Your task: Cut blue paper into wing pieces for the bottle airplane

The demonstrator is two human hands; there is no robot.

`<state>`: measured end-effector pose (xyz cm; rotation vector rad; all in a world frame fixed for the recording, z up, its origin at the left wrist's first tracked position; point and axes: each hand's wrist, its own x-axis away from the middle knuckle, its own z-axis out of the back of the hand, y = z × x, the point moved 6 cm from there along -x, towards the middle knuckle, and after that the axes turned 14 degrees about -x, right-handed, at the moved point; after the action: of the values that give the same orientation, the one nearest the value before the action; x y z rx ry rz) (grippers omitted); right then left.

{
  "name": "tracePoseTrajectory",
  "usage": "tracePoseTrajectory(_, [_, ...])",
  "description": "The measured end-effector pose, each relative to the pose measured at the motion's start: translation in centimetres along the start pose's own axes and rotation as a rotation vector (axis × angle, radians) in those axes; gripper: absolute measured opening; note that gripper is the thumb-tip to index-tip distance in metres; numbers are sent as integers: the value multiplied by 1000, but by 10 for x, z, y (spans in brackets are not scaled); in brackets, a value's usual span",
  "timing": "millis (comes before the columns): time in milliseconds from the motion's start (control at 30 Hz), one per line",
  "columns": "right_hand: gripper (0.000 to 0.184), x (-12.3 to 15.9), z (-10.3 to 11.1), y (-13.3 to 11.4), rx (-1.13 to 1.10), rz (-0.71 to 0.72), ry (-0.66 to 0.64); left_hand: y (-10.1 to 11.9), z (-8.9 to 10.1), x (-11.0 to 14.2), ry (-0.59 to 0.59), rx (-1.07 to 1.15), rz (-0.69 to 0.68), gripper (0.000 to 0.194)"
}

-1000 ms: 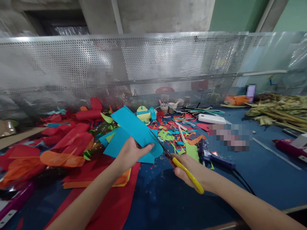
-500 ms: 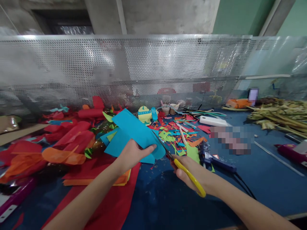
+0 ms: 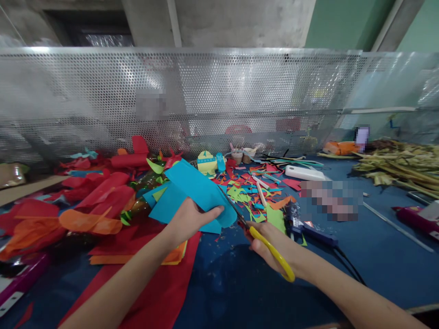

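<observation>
My left hand [image 3: 192,218] pinches a piece of bright blue paper [image 3: 195,180], thumb on top and fingers hidden beneath. Its near right corner is rounded. My right hand [image 3: 270,244] is closed round the yellow handle of a pair of scissors [image 3: 272,249]. The dark blades point up and left and meet the right edge of the blue paper. More blue sheets lie under the held piece. Below my left forearm lie red paper sheets [image 3: 168,283] with orange ones among them.
Coloured paper scraps [image 3: 240,194] are strewn beyond the scissors. A dark blue glue gun [image 3: 315,233] with a cord lies to the right. Red and orange paper shapes [image 3: 92,221] pile up at left. Dried stalks [image 3: 404,164] lie far right. A perforated metal panel [image 3: 236,87] stands behind.
The far end of the blue paper has tipped slightly right and down. My two hands and the scissors stay almost where they were.
</observation>
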<state>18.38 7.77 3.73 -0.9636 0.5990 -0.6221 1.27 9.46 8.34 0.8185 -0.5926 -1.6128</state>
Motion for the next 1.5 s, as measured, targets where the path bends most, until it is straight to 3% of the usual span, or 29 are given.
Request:
tracePoseTrajectory(267, [67,0,0,-1,-29,-4,30,1,0,0,10,66,-8,24])
tracePoseTrajectory(667, [66,-3,-1,3,-2,-5,90,-4,-10,7,186,20,112,31])
tracePoseTrajectory(1100, [66,-3,-2,10,-48,-86,165,-10,-19,3,136,219,81,28])
tracePoseTrajectory(1233, [58,-7,7,18,-131,-177,281,-13,-24,1,66,290,66,27])
tracePoseTrajectory(1367, [45,-13,20,19,-110,-90,451,-16,-32,3,-26,258,143,22])
tracePoseTrajectory(1500, [37,-19,22,19,-191,-11,463,-15,-40,4,-117,352,190,20])
